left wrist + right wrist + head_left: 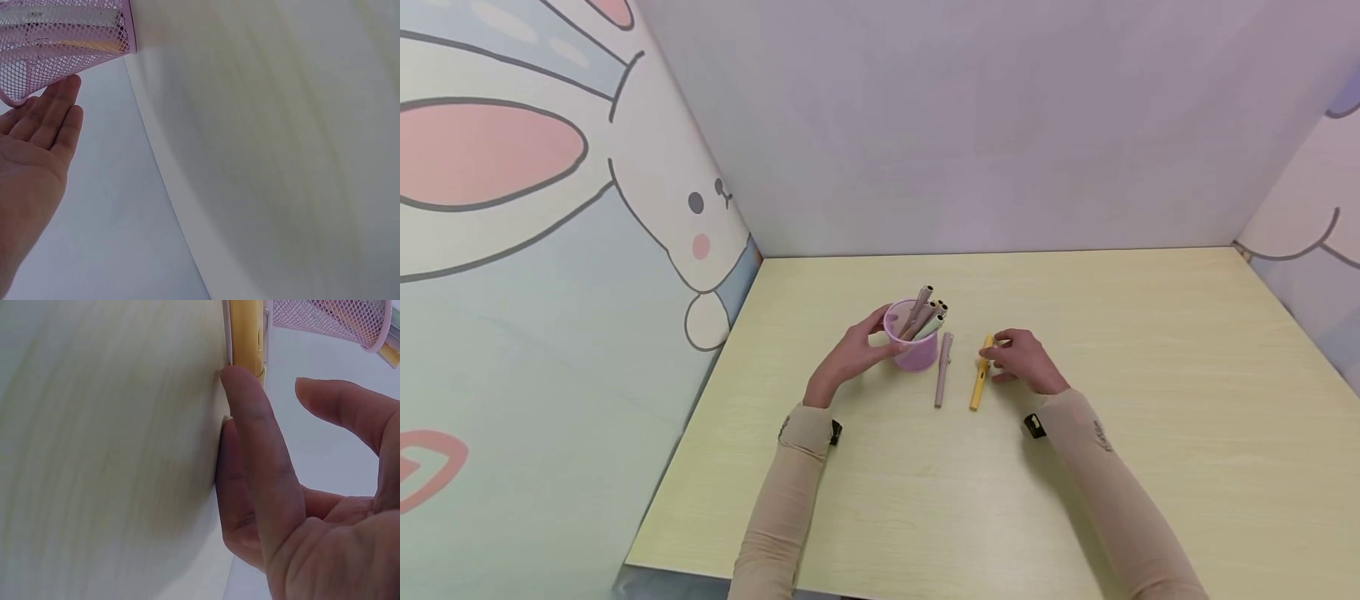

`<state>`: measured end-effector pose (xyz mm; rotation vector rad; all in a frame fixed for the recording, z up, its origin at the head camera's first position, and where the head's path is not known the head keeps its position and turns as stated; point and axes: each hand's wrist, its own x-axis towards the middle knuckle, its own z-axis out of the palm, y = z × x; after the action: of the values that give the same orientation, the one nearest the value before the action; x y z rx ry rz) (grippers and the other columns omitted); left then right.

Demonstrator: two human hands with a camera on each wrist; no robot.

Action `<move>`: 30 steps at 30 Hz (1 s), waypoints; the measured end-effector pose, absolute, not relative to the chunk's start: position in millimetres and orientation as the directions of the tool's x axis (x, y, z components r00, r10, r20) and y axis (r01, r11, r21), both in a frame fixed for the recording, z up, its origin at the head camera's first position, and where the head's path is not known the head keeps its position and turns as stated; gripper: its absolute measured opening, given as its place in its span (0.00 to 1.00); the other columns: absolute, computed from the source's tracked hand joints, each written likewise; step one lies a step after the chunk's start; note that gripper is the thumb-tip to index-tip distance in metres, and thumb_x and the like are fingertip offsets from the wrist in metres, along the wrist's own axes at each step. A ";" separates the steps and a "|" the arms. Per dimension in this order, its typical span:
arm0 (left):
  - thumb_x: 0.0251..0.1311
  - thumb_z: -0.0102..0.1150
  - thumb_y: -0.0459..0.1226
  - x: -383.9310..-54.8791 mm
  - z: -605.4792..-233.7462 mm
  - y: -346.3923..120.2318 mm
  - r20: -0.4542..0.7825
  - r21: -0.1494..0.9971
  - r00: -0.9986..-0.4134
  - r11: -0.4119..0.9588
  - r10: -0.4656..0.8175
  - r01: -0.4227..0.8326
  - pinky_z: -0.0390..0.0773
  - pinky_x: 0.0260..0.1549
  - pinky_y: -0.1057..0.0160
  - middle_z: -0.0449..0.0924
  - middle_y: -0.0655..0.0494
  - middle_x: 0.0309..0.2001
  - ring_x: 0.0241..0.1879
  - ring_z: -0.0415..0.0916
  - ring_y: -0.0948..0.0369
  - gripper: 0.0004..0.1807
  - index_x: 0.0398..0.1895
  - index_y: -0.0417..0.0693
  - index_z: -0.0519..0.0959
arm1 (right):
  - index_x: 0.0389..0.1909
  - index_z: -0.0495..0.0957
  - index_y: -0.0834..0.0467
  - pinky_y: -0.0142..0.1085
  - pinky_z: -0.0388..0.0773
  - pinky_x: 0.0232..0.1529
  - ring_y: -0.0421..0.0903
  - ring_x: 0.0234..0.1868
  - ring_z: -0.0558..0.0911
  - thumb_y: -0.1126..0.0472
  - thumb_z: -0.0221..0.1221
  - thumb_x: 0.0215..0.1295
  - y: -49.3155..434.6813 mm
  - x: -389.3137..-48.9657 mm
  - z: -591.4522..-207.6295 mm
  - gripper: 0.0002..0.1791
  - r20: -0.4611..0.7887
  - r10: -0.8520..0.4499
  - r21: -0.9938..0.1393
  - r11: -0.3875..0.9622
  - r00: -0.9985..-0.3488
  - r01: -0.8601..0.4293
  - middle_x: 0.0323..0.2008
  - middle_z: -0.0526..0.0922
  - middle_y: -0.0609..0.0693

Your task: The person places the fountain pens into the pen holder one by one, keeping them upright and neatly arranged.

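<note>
My left hand point(853, 352) holds a pink mesh pen cup point(914, 357) with its thumb on the near side and fingers on the far left. In the left wrist view, its fingers lie against the mesh point(75, 62). Several pens point(922, 318) lean in the cup. A yellow pen point(978, 388) lies on the table under my right hand point(1025, 360). In the right wrist view a fingertip touches the yellow pen point(247, 337), while the thumb stands apart from it. A mauve pen point(943, 372) lies between the cup and the yellow pen.
The pale wood table point(1150, 350) meets a plain light wall point(985, 133) at the back. A wall with rabbit drawings point(647, 217) borders the left side, and another printed wall point(1307, 200) stands at the right.
</note>
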<state>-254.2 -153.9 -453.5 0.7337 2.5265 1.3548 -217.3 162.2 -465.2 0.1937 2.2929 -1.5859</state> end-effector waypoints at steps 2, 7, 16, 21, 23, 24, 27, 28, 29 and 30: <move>0.67 0.66 0.48 -254.4 -453.7 -154.1 0.072 0.820 -0.861 0.462 0.504 0.338 0.65 0.68 0.41 0.72 0.48 0.70 0.69 0.68 0.49 0.43 0.81 0.52 0.59 | 0.72 0.60 0.76 0.38 0.86 0.39 0.50 0.42 0.80 0.61 0.60 0.73 161.5 -217.3 -464.0 0.35 -0.356 -0.081 -0.873 0.384 -0.931 0.301 0.53 0.75 0.67; 0.67 0.66 0.48 -254.6 -453.7 -154.6 0.077 0.822 -0.858 0.454 0.508 0.343 0.65 0.68 0.40 0.72 0.47 0.70 0.69 0.68 0.49 0.43 0.81 0.52 0.59 | 0.71 0.61 0.76 0.38 0.86 0.38 0.52 0.43 0.81 0.61 0.61 0.73 159.2 -216.5 -460.6 0.35 -0.358 -0.076 -0.858 0.419 -0.931 0.296 0.53 0.76 0.68; 0.67 0.66 0.48 -254.9 -454.5 -155.2 0.077 0.825 -0.859 0.452 0.506 0.340 0.65 0.68 0.40 0.73 0.48 0.70 0.69 0.68 0.49 0.43 0.81 0.52 0.59 | 0.68 0.62 0.72 0.39 0.86 0.38 0.48 0.33 0.87 0.62 0.62 0.72 155.3 -216.3 -463.0 0.32 -0.339 -0.064 -0.826 0.497 -0.939 0.265 0.56 0.74 0.71; 0.67 0.66 0.48 -254.9 -454.9 -155.0 0.079 0.825 -0.859 0.451 0.505 0.341 0.65 0.68 0.41 0.72 0.48 0.70 0.69 0.68 0.49 0.43 0.81 0.52 0.59 | 0.67 0.64 0.70 0.39 0.85 0.38 0.45 0.29 0.87 0.61 0.63 0.70 153.7 -218.1 -465.5 0.31 -0.342 -0.045 -0.808 0.524 -0.939 0.269 0.54 0.75 0.69; 0.67 0.66 0.48 -255.0 -455.1 -155.1 0.082 0.825 -0.859 0.449 0.506 0.343 0.65 0.68 0.41 0.72 0.48 0.70 0.69 0.68 0.49 0.43 0.81 0.52 0.60 | 0.67 0.64 0.70 0.38 0.85 0.36 0.45 0.28 0.86 0.61 0.64 0.70 152.8 -218.9 -465.6 0.31 -0.344 -0.034 -0.796 0.540 -0.938 0.272 0.53 0.75 0.69; 0.67 0.66 0.48 -255.1 -455.2 -155.1 0.083 0.827 -0.858 0.446 0.506 0.343 0.65 0.68 0.41 0.72 0.47 0.70 0.69 0.68 0.49 0.43 0.81 0.51 0.60 | 0.67 0.65 0.69 0.37 0.85 0.35 0.45 0.28 0.86 0.62 0.64 0.70 152.3 -219.4 -465.4 0.31 -0.346 -0.029 -0.790 0.548 -0.938 0.275 0.52 0.76 0.68; 0.66 0.65 0.48 -254.8 -454.8 -154.7 0.086 0.829 -0.858 0.441 0.507 0.344 0.66 0.67 0.41 0.72 0.47 0.70 0.69 0.69 0.48 0.43 0.81 0.51 0.60 | 0.67 0.65 0.70 0.39 0.83 0.38 0.45 0.28 0.86 0.62 0.63 0.70 150.6 -220.3 -463.4 0.30 -0.356 -0.022 -0.761 0.586 -0.934 0.277 0.47 0.78 0.65; 0.66 0.65 0.48 -254.6 -454.7 -154.6 0.087 0.830 -0.858 0.440 0.506 0.343 0.66 0.67 0.41 0.72 0.46 0.70 0.69 0.69 0.48 0.43 0.81 0.50 0.60 | 0.67 0.65 0.70 0.39 0.83 0.39 0.45 0.28 0.86 0.62 0.62 0.70 150.1 -220.6 -462.7 0.30 -0.360 -0.021 -0.753 0.597 -0.933 0.277 0.46 0.79 0.64; 0.66 0.65 0.48 -254.4 -454.5 -154.5 0.086 0.831 -0.859 0.440 0.505 0.341 0.66 0.67 0.41 0.73 0.46 0.70 0.69 0.69 0.48 0.43 0.81 0.50 0.60 | 0.67 0.65 0.70 0.40 0.82 0.40 0.46 0.28 0.86 0.63 0.61 0.70 149.8 -221.0 -462.5 0.29 -0.363 -0.022 -0.746 0.606 -0.931 0.277 0.44 0.79 0.64; 0.66 0.65 0.48 -254.0 -454.2 -154.5 0.084 0.831 -0.860 0.441 0.504 0.340 0.66 0.67 0.41 0.73 0.46 0.70 0.69 0.69 0.48 0.43 0.81 0.50 0.60 | 0.67 0.65 0.70 0.41 0.82 0.41 0.46 0.29 0.86 0.63 0.61 0.70 149.6 -221.4 -462.3 0.29 -0.368 -0.024 -0.740 0.612 -0.930 0.277 0.43 0.80 0.63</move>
<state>-254.0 -154.5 -454.2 0.7433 2.5134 1.3869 -221.4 149.6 -462.3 0.2043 2.4988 -1.2316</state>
